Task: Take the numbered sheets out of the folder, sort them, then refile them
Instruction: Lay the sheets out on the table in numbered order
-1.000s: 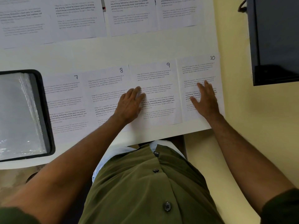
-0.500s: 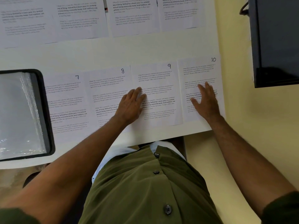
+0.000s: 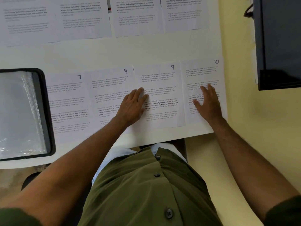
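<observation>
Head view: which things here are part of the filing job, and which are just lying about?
Job:
sheet 7
sheet 8
sheet 9
sheet 10
upper row of sheets
folder

Lying about:
dark cabinet

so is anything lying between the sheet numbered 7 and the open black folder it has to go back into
Nothing visible does: the white printed sheet numbered 7 lies right beside the open black folder with clear sleeves, its left edge meeting the folder's rim.
</observation>
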Tool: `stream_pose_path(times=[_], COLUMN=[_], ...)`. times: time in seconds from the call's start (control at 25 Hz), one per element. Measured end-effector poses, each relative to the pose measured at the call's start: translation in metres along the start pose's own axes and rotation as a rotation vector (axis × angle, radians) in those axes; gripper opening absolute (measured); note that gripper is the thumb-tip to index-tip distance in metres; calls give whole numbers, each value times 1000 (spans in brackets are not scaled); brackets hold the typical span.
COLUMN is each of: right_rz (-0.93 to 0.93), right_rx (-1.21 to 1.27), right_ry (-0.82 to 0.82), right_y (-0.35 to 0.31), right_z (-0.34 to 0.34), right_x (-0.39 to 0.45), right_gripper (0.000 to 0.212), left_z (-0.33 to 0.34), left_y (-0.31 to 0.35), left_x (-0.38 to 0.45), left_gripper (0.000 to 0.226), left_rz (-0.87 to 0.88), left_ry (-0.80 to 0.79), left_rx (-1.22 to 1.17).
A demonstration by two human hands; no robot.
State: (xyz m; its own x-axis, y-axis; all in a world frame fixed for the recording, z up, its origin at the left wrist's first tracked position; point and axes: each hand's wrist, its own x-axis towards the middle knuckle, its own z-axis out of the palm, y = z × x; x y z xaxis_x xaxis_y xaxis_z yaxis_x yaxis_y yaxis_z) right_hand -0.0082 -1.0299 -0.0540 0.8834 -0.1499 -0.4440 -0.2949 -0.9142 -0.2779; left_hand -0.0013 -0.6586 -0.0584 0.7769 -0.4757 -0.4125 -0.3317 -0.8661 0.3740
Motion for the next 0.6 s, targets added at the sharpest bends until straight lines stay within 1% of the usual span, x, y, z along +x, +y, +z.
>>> stream_pose_path(times=[0.24,0.44,0.6], right_rz=[-55,-88,-165], right_rx=[-1,-56,-100], right_ry=[135,127,107], right_y=[-25,-78,-131], right_z=[13,31,49], right_x=[0,-4,-10], right_gripper=[72,75,77], left_z=[-4,-10,-20], left_y=[-23,-59,-97], left_x=[-13,-45,-84], left_gripper=[66,73,76], left_rz=[-49,-136,-225], left_ry=[90,135,197], left_rx=[14,1,-4])
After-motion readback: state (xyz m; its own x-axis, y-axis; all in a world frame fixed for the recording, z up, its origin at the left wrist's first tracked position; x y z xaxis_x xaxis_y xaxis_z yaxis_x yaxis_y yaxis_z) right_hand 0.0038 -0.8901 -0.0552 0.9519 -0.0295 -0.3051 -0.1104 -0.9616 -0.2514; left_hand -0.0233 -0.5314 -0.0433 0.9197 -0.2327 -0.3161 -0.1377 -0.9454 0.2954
